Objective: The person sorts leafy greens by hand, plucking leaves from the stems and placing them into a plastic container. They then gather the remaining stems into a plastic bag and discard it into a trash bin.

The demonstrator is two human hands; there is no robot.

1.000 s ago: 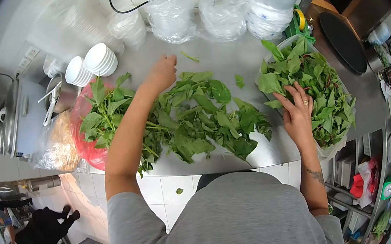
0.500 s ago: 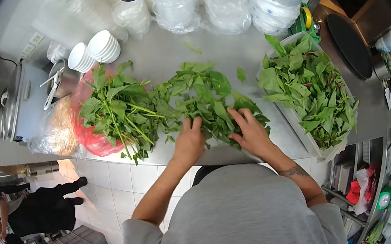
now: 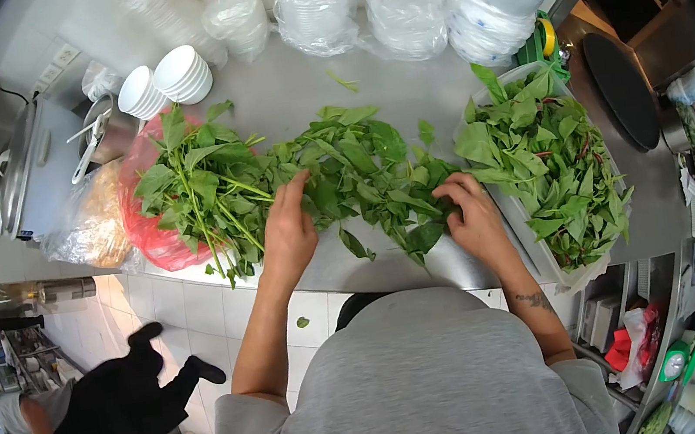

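Observation:
Loose green leaves [image 3: 357, 158] lie in a heap on the steel table [image 3: 296, 92]. My left hand [image 3: 289, 229] touches the heap's left side, fingers extended and nothing visibly gripped. At the right end of the heap is my right hand [image 3: 472, 214], its fingers curved and apart against the leaves. Stemmed greens [image 3: 207, 187] rest on a red plastic bag [image 3: 136, 179], left of my left hand. A white tray [image 3: 532, 250] full of leaves [image 3: 547, 164] stands to the right of my right hand.
White bowls [image 3: 182, 74] and plastic-wrapped stacks [image 3: 406, 7] line the back. At left are a pot [image 3: 111, 138] and a bag of orange-brown food [image 3: 102, 223]. Another person [image 3: 109, 406] is on the floor side at lower left. A leaf [image 3: 302, 321] lies on the floor.
My hands have moved apart, left hand leftward and right hand rightward. The heap's leaves have shifted and spread. A leaf now shows on the floor, and the other person has moved nearer.

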